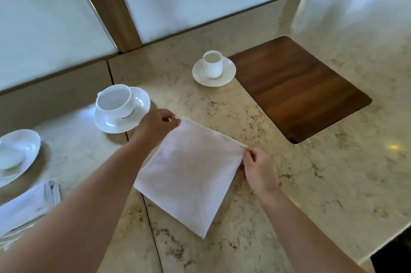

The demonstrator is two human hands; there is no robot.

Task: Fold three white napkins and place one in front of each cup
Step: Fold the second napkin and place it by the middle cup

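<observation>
A white napkin [189, 177] lies folded in a square on the marble counter in front of me. My left hand [156, 126] pinches its far left corner, and my right hand [259, 168] pinches its far right corner. A wide white cup [114, 100] on a saucer stands just beyond my left hand. A smaller white cup [213, 64] on a saucer stands farther back. A third saucer [16, 154] sits at the left edge, its cup mostly cut off. A folded white napkin [29, 203] lies in front of that saucer.
A dark wooden board [298, 85] is set into the marble counter [333, 183] at the right. Frosted panels with wooden posts [106, 3] rise behind the counter. The counter's near edge runs along the lower right.
</observation>
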